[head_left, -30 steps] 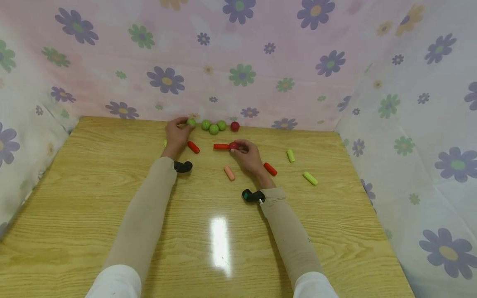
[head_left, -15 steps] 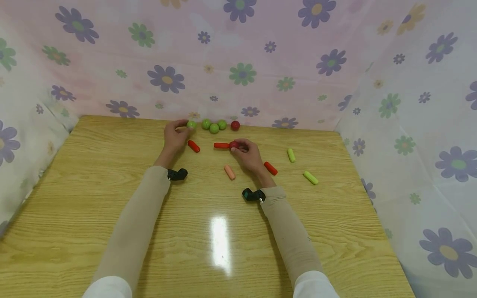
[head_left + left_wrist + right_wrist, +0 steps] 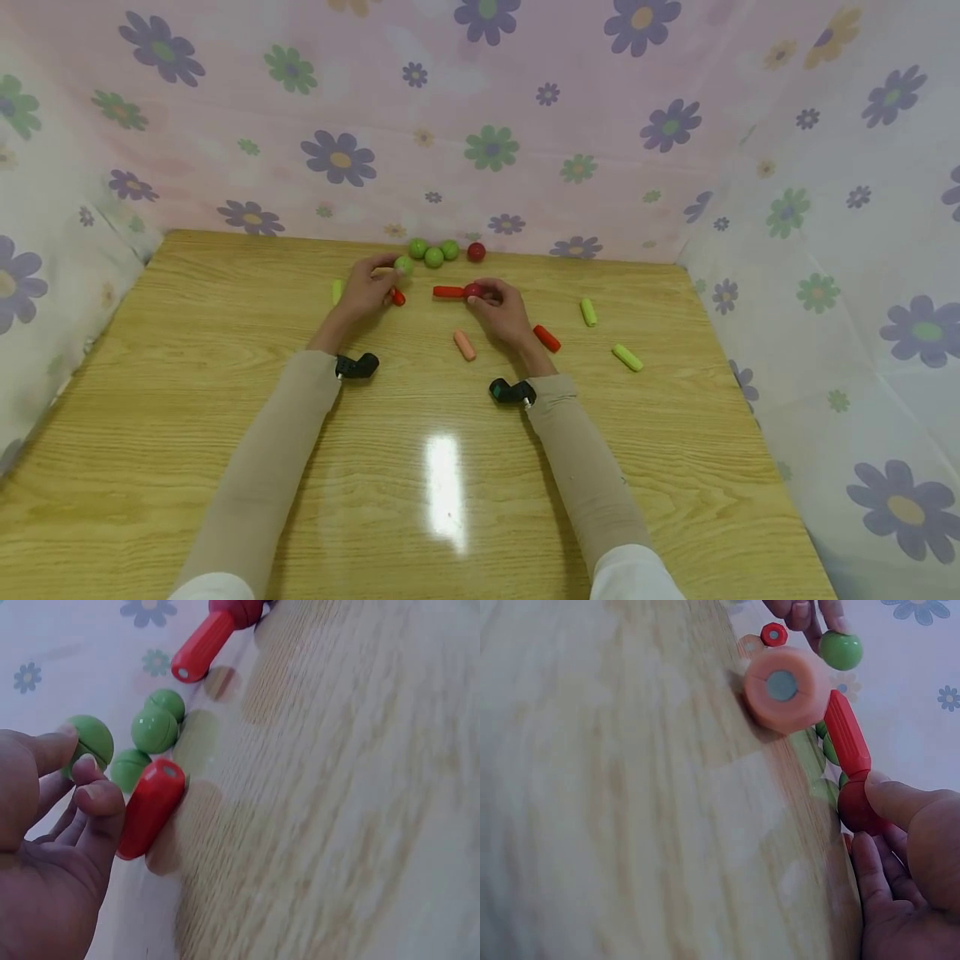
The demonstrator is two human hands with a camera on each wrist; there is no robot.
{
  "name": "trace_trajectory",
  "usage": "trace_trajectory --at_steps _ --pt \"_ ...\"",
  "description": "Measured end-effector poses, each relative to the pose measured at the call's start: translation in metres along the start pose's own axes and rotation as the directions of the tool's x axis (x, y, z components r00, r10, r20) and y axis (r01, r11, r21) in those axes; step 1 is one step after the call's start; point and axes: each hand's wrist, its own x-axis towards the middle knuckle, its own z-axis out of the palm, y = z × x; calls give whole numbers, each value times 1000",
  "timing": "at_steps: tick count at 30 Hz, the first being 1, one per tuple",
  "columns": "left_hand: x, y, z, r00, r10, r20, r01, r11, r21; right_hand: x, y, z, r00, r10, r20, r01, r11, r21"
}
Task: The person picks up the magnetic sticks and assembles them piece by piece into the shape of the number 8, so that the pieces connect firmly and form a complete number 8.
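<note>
Worktop (image 3: 375,467): wood-grained; balls and bars all toward its rear edge.
Left hand (image 3: 366,290): thumb and fingers pinch green ball (image 3: 404,266), near rear edge, left of centre; clearance from the wood cannot be told.
Right hand (image 3: 506,315): pinches dark red ball (image 3: 472,291), whose left side meets the end of red bar (image 3: 448,292); pair sits inward of rear edge, about mid-width.
Rear edge: three green balls (image 3: 434,257) clustered; second red ball (image 3: 476,252) just right of them.
Half-hidden red bar (image 3: 399,297): beside left fingers; contact cannot be told.
Loose bars: salmon bar (image 3: 465,345) between the forearms; third red bar (image 3: 547,337) by right wrist; two yellow-green bars (image 3: 588,312) toward right edge; left yellow-green bar (image 3: 337,292) beyond left hand.
Ball risk: a loosened pinch would probably let smooth green ball roll, perhaps scattering the cluster.
Joint risk: grip appears on ball only; a sideways bump could part red bar from it.
Sweep risk: low left fingers could nudge half-hidden red bar.
</note>
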Motion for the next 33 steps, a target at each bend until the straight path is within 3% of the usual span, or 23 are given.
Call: trace_trajectory --at_steps 8,17,26,33 --pt "10 -26 7 999 28 43 -27 1000 -10 0 2 0 1000 -1 3 1 1000 -14" --pt "0 -34 17 994 67 90 -68 998 14 1 3 0 1000 -9 5 9 1000 -13" --pt "-11 -38 20 970 46 239 -67 995 80 -3 2 -1 1000 0 4 0 1000 0" --pt "-12 -43 24 979 62 193 -85 990 113 -1 2 -1 1000 -17 6 17 1000 -5"
